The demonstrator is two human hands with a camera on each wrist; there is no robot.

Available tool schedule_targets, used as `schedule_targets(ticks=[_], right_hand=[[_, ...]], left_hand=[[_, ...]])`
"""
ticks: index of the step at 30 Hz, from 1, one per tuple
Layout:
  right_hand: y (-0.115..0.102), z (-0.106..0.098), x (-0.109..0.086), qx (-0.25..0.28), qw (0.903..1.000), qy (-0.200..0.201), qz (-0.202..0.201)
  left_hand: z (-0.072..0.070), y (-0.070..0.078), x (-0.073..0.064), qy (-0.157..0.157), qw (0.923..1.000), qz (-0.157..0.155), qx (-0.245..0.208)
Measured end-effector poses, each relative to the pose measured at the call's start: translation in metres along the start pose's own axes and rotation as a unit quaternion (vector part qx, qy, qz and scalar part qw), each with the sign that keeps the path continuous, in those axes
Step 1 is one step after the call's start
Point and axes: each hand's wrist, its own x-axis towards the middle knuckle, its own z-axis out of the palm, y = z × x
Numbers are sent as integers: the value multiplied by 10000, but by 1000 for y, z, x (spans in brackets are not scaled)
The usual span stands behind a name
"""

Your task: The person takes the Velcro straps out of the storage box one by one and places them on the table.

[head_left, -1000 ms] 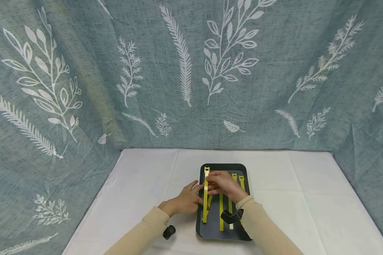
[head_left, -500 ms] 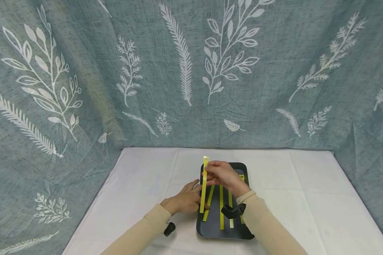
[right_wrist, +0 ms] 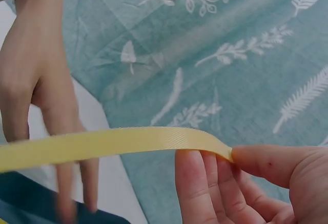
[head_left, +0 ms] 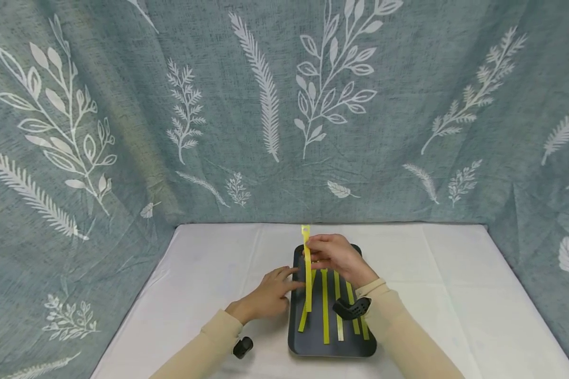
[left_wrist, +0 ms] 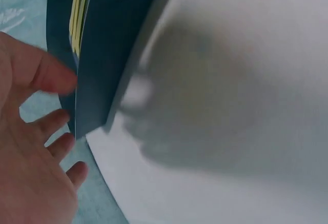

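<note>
Between thumb and fingertips my right hand (head_left: 337,257) pinches a yellow hook-and-loop cable tie (head_left: 308,287) close to its slotted head. The tie hangs down over the left side of a dark rectangular tray (head_left: 332,351). In the right wrist view, the flat cable tie (right_wrist: 128,141) stretches leftward from the thumb and fingers (right_wrist: 192,175), bending near the grip. My left hand (head_left: 267,293) is at the tray's left rim with its fingers extended, holding nothing. The left wrist view shows this hand (left_wrist: 31,147) beside the tray wall (left_wrist: 110,60).
Several more yellow cable ties (head_left: 325,310) lie lengthwise in the tray, partly covered by the right hand and wrist. A white cloth (head_left: 431,295) covers the table. Behind it hangs a blue-green leaf-patterned curtain (head_left: 208,195). A black wrist device (head_left: 352,309) sits at the right cuff.
The right hand has raised the cable tie up and away from the tray, its head now near the table's back edge. The left hand has drawn back slightly from the tie toward the rim.
</note>
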Motion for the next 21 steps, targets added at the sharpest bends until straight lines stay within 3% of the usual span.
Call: schedule_targets(ticks=[5,14,21], right_hand=[[-2,-9,0,43,10000,43,-55],[-8,-26,-6,-139,9997,200,-95],[-15,-41,-14,-422,9987,270,-134]], left_hand=[[-8,-6,-5,140,9993,-211,-291],[-8,-14,-9,-373,9974,-543,-287],[-7,-14,-8,-449,9952,-529,-687]])
